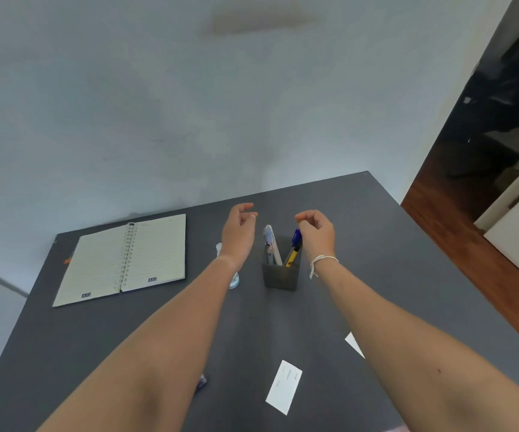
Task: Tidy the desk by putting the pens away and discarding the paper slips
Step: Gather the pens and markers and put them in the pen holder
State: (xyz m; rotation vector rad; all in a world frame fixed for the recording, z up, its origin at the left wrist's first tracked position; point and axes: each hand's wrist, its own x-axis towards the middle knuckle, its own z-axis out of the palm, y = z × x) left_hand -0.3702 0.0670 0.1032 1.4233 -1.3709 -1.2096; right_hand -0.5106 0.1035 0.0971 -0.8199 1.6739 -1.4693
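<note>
Both hands hang empty with fingers loosely curled, the left hand (240, 224) and right hand (315, 229) flanking the pen holder (280, 275), which already holds pens. The paper slip (284, 387) lies on the surface well behind them, toward the body, long axis running away, nearer the right arm.

A home study corner: grey desk (376, 244), open notebook (121, 263), pen holder (280, 275), wooden floor (457, 232).
</note>
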